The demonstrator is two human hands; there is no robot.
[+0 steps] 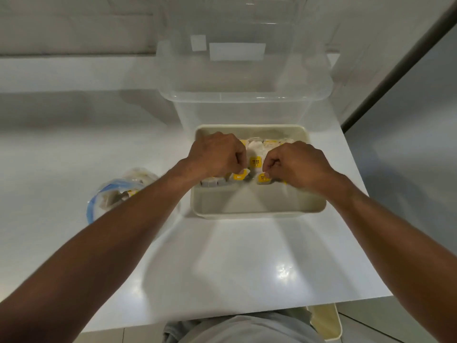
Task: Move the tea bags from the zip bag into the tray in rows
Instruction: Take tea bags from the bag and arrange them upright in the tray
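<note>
A cream tray [257, 206] sits on the white table with rows of white tea bags carrying yellow tags [255, 161] in its far half. My left hand [217, 154] hovers over the tray's left side, fingers curled and pinching a tea bag with a yellow tag [239, 175]. My right hand [294, 164] is over the right side, thumb and finger pinching another yellow-tagged tea bag [263, 178]. The zip bag [116, 194], clear with a blue seal, lies left of the tray with tea bags inside, partly behind my left forearm.
A large clear plastic bin [242, 95] stands right behind the tray. The table's near edge [222, 318] runs just ahead of my body. A cream container [326, 323] sits below the table edge at the right. A dark wall edge rises at the right.
</note>
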